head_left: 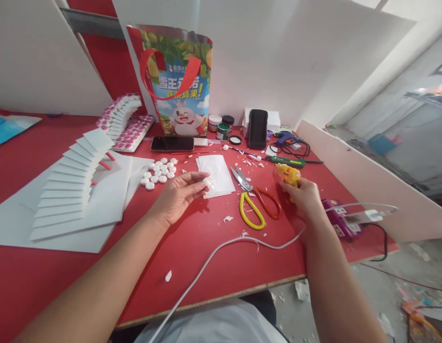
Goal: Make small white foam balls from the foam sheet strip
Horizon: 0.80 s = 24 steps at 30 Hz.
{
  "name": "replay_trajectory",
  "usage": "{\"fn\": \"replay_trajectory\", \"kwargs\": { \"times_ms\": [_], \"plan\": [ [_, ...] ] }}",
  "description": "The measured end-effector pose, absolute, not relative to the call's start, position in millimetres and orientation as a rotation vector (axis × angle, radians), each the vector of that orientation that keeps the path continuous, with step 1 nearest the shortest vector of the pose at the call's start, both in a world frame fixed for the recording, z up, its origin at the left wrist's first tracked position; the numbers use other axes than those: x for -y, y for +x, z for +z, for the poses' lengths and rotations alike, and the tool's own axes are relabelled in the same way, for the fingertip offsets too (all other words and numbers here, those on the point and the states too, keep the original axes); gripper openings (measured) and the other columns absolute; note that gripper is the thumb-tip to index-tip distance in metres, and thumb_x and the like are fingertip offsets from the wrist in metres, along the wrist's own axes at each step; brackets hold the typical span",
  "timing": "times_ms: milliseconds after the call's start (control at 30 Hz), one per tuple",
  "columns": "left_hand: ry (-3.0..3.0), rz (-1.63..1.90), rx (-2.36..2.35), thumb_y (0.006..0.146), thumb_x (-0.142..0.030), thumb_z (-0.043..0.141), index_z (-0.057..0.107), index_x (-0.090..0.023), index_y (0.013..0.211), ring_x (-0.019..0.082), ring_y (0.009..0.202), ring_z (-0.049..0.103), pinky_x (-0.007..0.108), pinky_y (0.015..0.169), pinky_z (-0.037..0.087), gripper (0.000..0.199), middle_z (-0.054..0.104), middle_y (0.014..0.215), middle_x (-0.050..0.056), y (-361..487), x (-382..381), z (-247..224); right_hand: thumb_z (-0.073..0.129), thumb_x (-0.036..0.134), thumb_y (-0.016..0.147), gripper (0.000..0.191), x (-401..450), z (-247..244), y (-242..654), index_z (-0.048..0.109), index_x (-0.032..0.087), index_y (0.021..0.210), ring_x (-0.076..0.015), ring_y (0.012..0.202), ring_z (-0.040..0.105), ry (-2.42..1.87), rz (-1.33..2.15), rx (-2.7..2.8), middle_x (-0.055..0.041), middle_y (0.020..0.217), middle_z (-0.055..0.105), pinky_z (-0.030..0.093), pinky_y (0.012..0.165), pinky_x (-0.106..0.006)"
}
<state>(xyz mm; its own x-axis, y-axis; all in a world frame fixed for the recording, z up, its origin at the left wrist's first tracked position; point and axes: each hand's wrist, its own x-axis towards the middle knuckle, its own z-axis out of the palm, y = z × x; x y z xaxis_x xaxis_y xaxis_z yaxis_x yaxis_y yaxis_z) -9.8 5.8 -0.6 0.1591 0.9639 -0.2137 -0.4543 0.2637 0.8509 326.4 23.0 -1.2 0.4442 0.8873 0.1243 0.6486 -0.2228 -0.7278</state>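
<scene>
Between the thumb and fingertips of my left hand [183,193] is a small white round piece [208,181], held over a stack of white paper [221,174]. My right hand [304,195] grips a yellow glue gun [288,174] at the right, its nozzle end pointing left. Scissors [247,186] with one yellow and one red handle lie between the hands, blades partly open. Left of my left hand, several white round pieces [159,171] are grouped on the red table.
Fanned white cards [70,176] lie on white sheets at left. Behind stand a printed bag [185,109], small jars [222,131] and a black device [258,128]; a phone [172,143] lies flat. A white cable [221,247] crosses the front, near a purple power strip [340,221].
</scene>
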Motion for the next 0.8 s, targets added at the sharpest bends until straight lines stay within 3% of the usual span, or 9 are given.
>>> {"fn": "replay_trajectory", "kwargs": {
  "times_ms": [167,300,400,800],
  "plan": [
    [0.718,1.164,-0.907,0.062,-0.020,0.090,0.078,-0.013,0.095,0.010,0.072,0.066,0.025,0.077,0.053,0.036,0.073,0.085,0.003,-9.0,-7.6,-2.0,0.072,0.035,0.066,0.024,-5.3,20.9,289.1,0.068,0.013,0.075,-0.0092,0.046,0.039,-1.626,0.838,1.141,0.0027,0.050,0.050,0.026,0.042,-0.024],
    [0.759,1.202,-0.930,0.060,-0.022,0.091,0.077,-0.012,0.096,0.011,0.071,0.065,0.026,0.076,0.053,0.039,0.072,0.082,0.002,-7.9,-7.7,-2.5,0.075,0.038,0.072,0.024,14.6,38.3,248.9,0.069,0.015,0.072,-0.0117,0.050,0.052,-1.339,1.163,1.227,-0.0021,0.058,0.061,0.036,0.045,-0.024],
    [0.781,1.220,-0.946,0.059,-0.023,0.091,0.077,-0.011,0.096,0.012,0.072,0.065,0.028,0.077,0.053,0.040,0.071,0.081,0.002,-8.0,-7.9,-2.5,0.077,0.038,0.073,0.025,22.5,33.0,230.3,0.068,0.015,0.068,-0.0123,0.048,0.054,-1.301,1.263,1.290,-0.0029,0.059,0.062,0.039,0.046,-0.025],
    [0.861,1.222,-0.916,0.065,-0.023,0.089,0.078,-0.014,0.099,0.014,0.080,0.067,0.030,0.081,0.053,0.037,0.072,0.089,0.004,-8.3,-8.3,-6.8,0.072,0.036,0.072,0.024,25.4,20.2,218.3,0.064,0.015,0.063,-0.0099,0.043,0.045,-1.295,1.392,1.328,0.0004,0.051,0.054,0.032,0.044,-0.025]
  ]
}}
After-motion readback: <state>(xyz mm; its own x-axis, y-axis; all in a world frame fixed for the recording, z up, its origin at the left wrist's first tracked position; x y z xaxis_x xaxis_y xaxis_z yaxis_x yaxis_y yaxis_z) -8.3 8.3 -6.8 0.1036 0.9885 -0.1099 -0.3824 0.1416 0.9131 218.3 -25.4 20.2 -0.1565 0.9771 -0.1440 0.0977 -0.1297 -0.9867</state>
